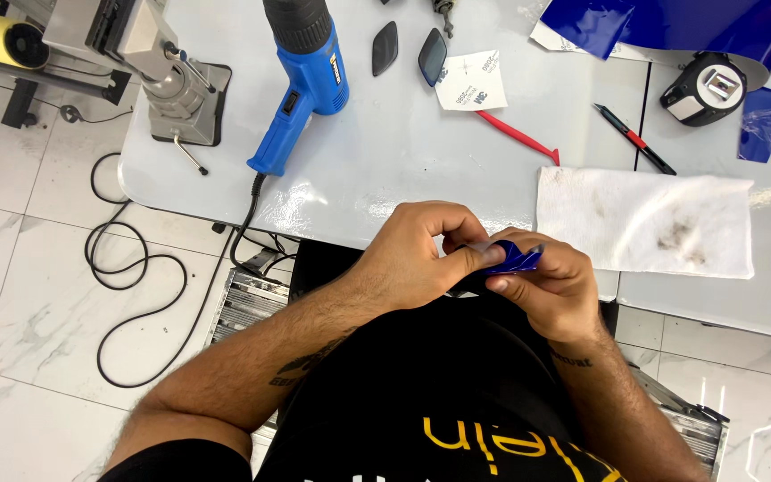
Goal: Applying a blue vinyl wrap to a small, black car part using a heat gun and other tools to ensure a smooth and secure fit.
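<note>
Blue film piece (515, 258) is sitting pinched between both my hands, just in front of the near edge of the white table (385, 161); my left hand (417, 259) is curling its fingers in and pressing its thumb onto the piece's left end, while my right hand (551, 281) is gripping the right end between thumb and fingers. Farther along the table, a blue heat gun (305, 85) is lying at the left, two dark oval caps (408, 52) and a red scraper (518, 137) are resting mid-table, and a stained white cloth (644, 221) is lying just beside my right hand.

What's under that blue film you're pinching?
The blue film is wrapped over a small part between the left hand and right hand. Only a dark edge shows; the rest is covered.
</note>
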